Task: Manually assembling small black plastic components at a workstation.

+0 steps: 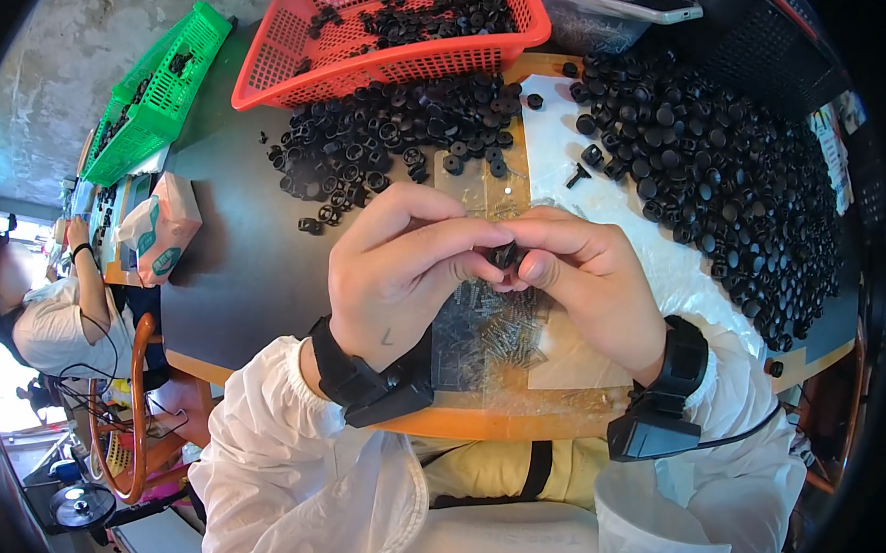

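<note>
Black Dominates, With Red and Green Accents

The small held part (505, 254) is black, as are the heaped round caps (714, 166) and the ring-shaped pieces (370, 138). The red basket (414, 72) bears a grid of perforations; the green basket (181, 85), a slotted lattice. The tabletop (239, 246) is dark grey with an orange-brown edge (455, 423). Mottled grey marks the wall (94, 48). The tissue pack (180, 218) is pink, white and teal. Sleeves (271, 398) are white, wrist straps (684, 359) black; yellow cloth (493, 471) carries a black stripe (540, 467). The thin scattered pieces (510, 332) appear silver, though glare leaves this uncertain.
</note>
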The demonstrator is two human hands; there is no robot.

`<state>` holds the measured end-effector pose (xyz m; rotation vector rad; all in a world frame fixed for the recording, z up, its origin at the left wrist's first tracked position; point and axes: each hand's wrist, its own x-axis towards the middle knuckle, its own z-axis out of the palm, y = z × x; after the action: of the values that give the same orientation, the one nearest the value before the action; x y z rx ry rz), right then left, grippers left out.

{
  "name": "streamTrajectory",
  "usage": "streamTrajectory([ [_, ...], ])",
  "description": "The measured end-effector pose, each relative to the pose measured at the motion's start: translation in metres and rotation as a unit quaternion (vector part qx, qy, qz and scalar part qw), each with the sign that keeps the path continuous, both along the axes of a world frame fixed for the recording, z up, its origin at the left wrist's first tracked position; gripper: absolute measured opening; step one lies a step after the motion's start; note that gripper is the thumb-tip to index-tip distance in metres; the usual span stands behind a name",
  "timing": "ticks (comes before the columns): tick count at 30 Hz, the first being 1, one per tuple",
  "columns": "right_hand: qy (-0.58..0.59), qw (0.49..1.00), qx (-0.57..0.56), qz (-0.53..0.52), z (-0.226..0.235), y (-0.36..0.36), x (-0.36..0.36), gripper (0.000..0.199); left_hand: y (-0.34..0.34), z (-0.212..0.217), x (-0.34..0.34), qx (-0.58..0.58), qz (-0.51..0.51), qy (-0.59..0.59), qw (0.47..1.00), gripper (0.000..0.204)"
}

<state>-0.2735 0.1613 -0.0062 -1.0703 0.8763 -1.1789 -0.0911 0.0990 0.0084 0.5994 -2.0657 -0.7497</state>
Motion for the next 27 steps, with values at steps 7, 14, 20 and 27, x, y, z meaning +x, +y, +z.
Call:
streamTrajectory([
  [7,0.005,1.0,-0.015,-0.022,0.003,0.002,-0.003,0.024,0.005,0.004,-0.007,-0.028,-0.064,0.015,0.997,0.022],
  [14,0.07,0.993,-0.065,-0.064,0.005,0.005,-0.005,0.023,0.015,0.006,-0.007,0.002,-0.064,0.034,0.997,0.019],
  [20,0.295,0.922,-0.232,-0.098,0.033,-0.005,-0.02,0.025,-0.003,0.001,0.004,-0.123,-0.026,0.004,0.992,0.044],
  [27,0.679,0.61,-0.175,-0.37,0.064,0.003,-0.135,0.037,-0.012,-0.009,0.006,0.146,0.044,0.203,0.967,0.023],
])
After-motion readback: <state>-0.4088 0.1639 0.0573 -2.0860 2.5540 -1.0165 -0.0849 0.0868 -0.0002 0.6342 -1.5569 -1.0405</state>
